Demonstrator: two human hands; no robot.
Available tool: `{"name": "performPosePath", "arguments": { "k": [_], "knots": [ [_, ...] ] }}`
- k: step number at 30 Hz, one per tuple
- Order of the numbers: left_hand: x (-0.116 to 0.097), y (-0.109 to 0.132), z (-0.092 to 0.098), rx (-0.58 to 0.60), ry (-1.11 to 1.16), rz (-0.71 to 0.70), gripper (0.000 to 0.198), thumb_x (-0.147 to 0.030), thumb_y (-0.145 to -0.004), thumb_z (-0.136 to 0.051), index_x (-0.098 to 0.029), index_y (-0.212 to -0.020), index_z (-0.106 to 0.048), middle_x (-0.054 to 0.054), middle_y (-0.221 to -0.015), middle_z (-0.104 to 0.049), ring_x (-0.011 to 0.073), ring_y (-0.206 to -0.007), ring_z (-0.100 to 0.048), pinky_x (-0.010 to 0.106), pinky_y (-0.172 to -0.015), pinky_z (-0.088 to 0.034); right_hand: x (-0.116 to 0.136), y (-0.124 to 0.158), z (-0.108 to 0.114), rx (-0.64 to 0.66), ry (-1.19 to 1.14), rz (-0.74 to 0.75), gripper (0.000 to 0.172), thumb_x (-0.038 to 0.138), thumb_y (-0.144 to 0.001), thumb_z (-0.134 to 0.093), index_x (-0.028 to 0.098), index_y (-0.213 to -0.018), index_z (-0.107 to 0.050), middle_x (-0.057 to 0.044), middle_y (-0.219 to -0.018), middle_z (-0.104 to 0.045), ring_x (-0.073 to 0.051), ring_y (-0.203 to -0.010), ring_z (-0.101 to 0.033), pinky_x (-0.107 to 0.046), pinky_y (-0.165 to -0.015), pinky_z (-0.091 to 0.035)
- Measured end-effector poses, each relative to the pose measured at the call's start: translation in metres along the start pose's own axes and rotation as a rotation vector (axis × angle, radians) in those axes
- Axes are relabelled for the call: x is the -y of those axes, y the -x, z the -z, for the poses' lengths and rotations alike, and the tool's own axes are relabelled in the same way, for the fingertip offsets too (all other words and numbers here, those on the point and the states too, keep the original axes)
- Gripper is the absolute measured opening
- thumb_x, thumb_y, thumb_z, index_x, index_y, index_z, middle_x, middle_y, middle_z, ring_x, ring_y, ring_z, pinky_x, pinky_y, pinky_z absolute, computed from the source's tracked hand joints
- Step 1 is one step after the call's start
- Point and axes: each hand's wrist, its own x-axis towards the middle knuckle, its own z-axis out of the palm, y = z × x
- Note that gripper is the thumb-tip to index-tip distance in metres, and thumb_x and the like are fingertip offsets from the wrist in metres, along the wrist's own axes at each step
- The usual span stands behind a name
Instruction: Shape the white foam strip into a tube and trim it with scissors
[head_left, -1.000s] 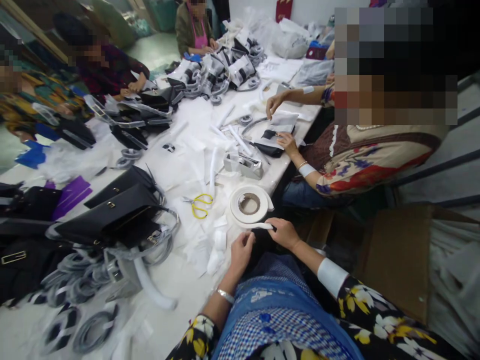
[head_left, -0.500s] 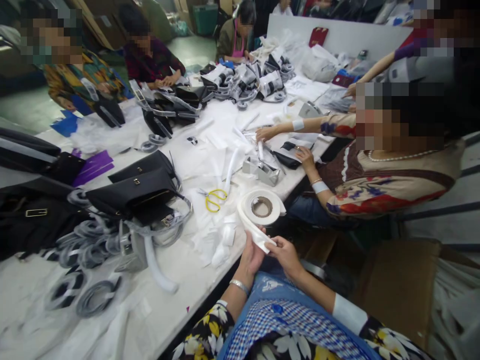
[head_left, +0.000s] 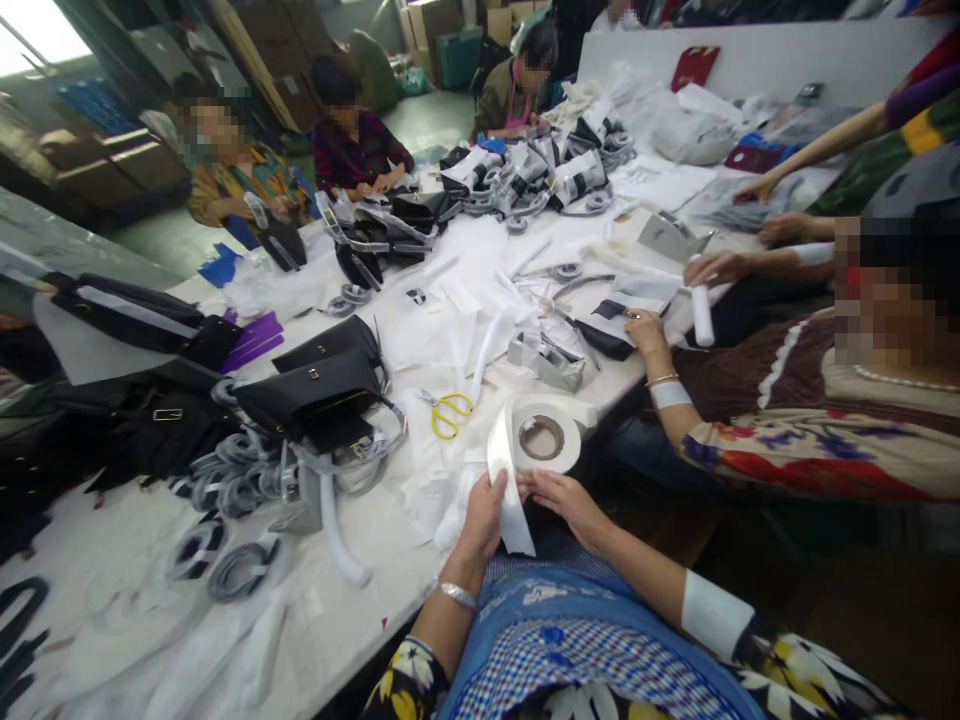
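Note:
My left hand (head_left: 478,522) and my right hand (head_left: 564,498) are close together at the near edge of the white table (head_left: 360,560). Both pinch a white foam strip (head_left: 511,500) that runs up to a big roll of white foam tape (head_left: 541,436) lying flat on the table just beyond them. The strip's free end hangs down between my hands over my lap. Yellow-handled scissors (head_left: 448,413) lie left of the roll. A black handbag (head_left: 319,385) with wrapped handles sits further left.
A person in a floral top sits at my right, one hand (head_left: 646,330) on a black piece. A grey tape dispenser (head_left: 546,360) stands beyond the roll. Wrapped straps (head_left: 232,480), white foam scraps and more bags cover the table. Other people work on the far side.
My hands have drawn more white strip off the roll and turned it upright; the free end now hangs lower. The view has tilted up and left. The neighbour's far arm has pulled back.

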Motion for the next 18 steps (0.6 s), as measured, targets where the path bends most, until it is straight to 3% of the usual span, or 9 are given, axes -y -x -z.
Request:
{"name": "performPosePath", "arguments": {
  "k": [3, 7, 12, 18],
  "knots": [
    [-0.012, -0.005, 0.005, -0.069, 0.072, 0.059, 0.032, -0.037, -0.079, -0.072, -0.009, -0.093, -0.065, 0.009, -0.081, -0.071, 0.0153, -0.067, -0.066, 0.025, -0.067, -0.055, -0.004, -0.034, 0.009, -0.131, 0.401, 0.18, 0.026, 0.034, -0.081, -0.061, 0.018, -0.097, -0.073, -0.009, -0.098, -0.073, -0.024, -0.092, -0.067, -0.038, -0.089, -0.049],
    [-0.027, -0.013, 0.012, -0.081, 0.212, 0.144, 0.02, -0.027, -0.088, -0.062, -0.008, -0.092, -0.066, 0.007, -0.077, -0.068, 0.0098, -0.063, -0.063, 0.019, -0.066, -0.054, -0.034, -0.04, 0.034, -0.095, 0.747, 0.317, 0.02, 0.02, -0.08, -0.057, 0.017, -0.09, -0.074, -0.009, -0.091, -0.074, -0.024, -0.084, -0.068, -0.037, -0.084, -0.051],
    [-0.03, -0.017, 0.01, -0.093, 0.329, 0.229, 0.019, -0.024, -0.092, -0.054, -0.009, -0.094, -0.066, 0.005, -0.074, -0.066, 0.0085, -0.062, -0.061, 0.017, -0.069, -0.053, -0.087, -0.017, 0.064, -0.252, 0.761, 0.366, 0.024, 0.022, -0.084, -0.056, 0.019, -0.103, -0.071, -0.01, -0.108, -0.07, -0.024, -0.102, -0.064, -0.041, -0.096, -0.048],
    [-0.023, -0.015, 0.002, -0.156, 0.362, 0.276, 0.022, -0.023, -0.096, -0.046, -0.013, -0.097, -0.066, 0.003, -0.076, -0.067, 0.0085, -0.063, -0.063, 0.017, -0.067, -0.055, -0.135, -0.033, 0.06, -0.526, 0.663, 0.33, 0.044, 0.033, -0.079, -0.064, 0.015, -0.119, -0.06, -0.016, -0.126, -0.059, -0.028, -0.12, -0.053, -0.047, -0.104, -0.042]
  ]
}}
